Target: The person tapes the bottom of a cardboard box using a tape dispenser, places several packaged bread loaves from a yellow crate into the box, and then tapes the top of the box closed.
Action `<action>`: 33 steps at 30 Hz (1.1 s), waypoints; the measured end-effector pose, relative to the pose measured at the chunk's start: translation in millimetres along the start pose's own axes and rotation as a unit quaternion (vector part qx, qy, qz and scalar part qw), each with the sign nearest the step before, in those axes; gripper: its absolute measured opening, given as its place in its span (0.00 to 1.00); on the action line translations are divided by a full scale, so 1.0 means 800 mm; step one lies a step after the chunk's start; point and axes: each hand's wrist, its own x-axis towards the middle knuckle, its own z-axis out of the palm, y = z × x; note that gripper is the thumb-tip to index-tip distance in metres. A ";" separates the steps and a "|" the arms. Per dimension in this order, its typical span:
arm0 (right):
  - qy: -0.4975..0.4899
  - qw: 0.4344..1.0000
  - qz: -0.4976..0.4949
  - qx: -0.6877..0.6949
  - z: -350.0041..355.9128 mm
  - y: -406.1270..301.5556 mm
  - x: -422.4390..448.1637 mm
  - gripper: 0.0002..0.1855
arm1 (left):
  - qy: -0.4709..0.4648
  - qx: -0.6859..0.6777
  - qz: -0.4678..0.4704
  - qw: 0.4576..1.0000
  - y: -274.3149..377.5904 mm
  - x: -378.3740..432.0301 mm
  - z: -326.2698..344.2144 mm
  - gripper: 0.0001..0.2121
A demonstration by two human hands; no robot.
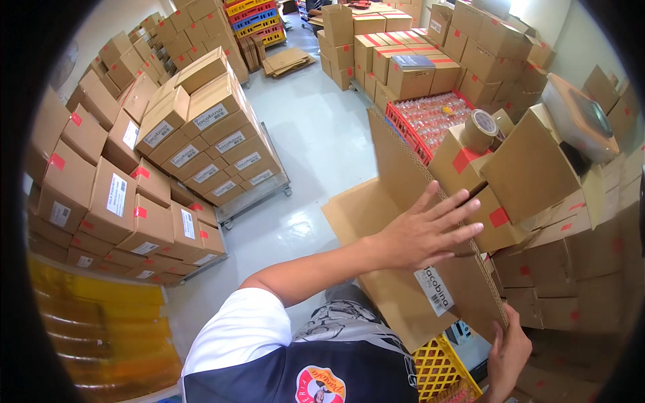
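Note:
A cardboard box (pixel 403 297) with its flaps spread stands on its side or tilted in front of me, a printed label on one face. My left hand (pixel 428 231) lies over its upper edge, fingers spread, palm against the cardboard. My right hand (pixel 509 347) grips the lower right corner of the flap edge, thumb on the near side. Just beyond the box, a roll of packing tape (pixel 478 130) rests on a carton with red tape. The inside of the box is mostly hidden.
Labelled cartons (pixel 211 116) are stacked on a wheeled trolley at left. A red crate (pixel 428 121) of wrapped packs stands beyond my hands, a yellow crate (pixel 438 367) below them. Flattened cardboard (pixel 287 61) lies on the floor. A plastic tub (pixel 579 121) sits at right. A person (pixel 317 6) is far off.

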 end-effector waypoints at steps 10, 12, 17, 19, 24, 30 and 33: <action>-0.185 0.982 -0.007 0.025 -0.036 0.011 0.149 0.26 | 0.046 -0.034 0.004 0.998 -0.029 -0.039 0.007 0.20; -0.219 0.974 0.012 0.055 -0.042 0.021 0.152 0.27 | 0.058 -0.061 -0.032 0.996 -0.045 -0.038 0.000 0.13; -0.090 0.995 -0.024 0.047 -0.034 0.029 0.168 0.21 | 0.116 -0.066 -0.005 0.991 -0.072 -0.038 -0.008 0.11; -0.045 0.994 -0.073 0.071 -0.029 0.008 0.176 0.14 | 0.160 -0.049 0.022 0.986 -0.077 -0.051 0.000 0.16; 0.054 0.978 -0.175 -0.096 -0.018 -0.010 0.218 0.09 | 0.255 -0.049 0.145 0.955 -0.043 -0.052 -0.039 0.20; 0.116 0.971 -0.208 -0.031 0.017 -0.080 0.277 0.10 | 0.123 -0.110 0.113 0.980 -0.008 -0.055 -0.048 0.18; 0.160 0.933 -0.321 -0.019 0.030 -0.079 0.218 0.12 | 0.078 -0.134 0.019 0.988 -0.025 -0.065 -0.047 0.17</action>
